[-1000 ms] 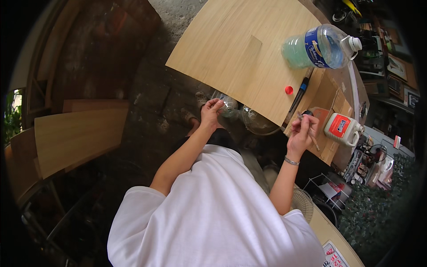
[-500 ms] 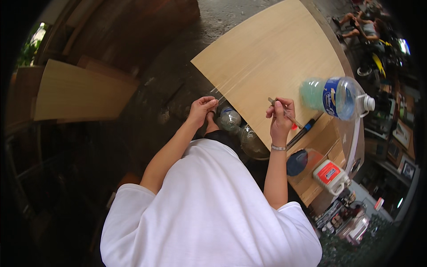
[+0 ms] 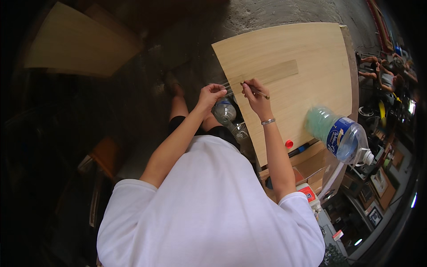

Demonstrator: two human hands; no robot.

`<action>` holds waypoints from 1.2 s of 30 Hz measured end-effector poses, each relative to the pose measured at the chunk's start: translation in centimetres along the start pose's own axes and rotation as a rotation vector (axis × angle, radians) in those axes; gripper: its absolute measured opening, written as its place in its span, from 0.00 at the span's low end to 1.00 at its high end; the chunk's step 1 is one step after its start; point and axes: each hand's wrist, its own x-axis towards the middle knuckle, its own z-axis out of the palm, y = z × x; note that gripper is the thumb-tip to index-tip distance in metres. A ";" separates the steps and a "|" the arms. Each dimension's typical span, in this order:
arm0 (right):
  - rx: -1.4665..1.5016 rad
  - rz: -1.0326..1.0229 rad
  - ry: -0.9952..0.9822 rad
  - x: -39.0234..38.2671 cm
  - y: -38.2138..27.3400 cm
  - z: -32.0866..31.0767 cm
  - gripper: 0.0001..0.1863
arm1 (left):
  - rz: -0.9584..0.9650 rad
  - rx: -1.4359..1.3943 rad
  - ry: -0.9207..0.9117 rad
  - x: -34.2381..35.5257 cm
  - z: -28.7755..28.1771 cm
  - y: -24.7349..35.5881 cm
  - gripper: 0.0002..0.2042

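Bringing our right hand (image 3: 257,97) nearer our left hand (image 3: 211,96), curling it around a slim brown stick (image 3: 264,95) over the edge of the pale board (image 3: 311,49), pinching the left nearly closed, its contents unclear.

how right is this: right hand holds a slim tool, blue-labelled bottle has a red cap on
Wrong on colour: in the head view, the right hand holds a slim tool, but the blue-labelled plastic bottle has a white cap on.

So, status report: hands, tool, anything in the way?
Right hand gripping thin tool over board. Left hand pinched, hold unclear. Big bottle, red cap off to right.
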 end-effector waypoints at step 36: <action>0.021 0.037 -0.032 0.7 2.0 -0.2 0.05 | 0.151 -0.136 0.116 -0.7 0.0 -2.6 0.08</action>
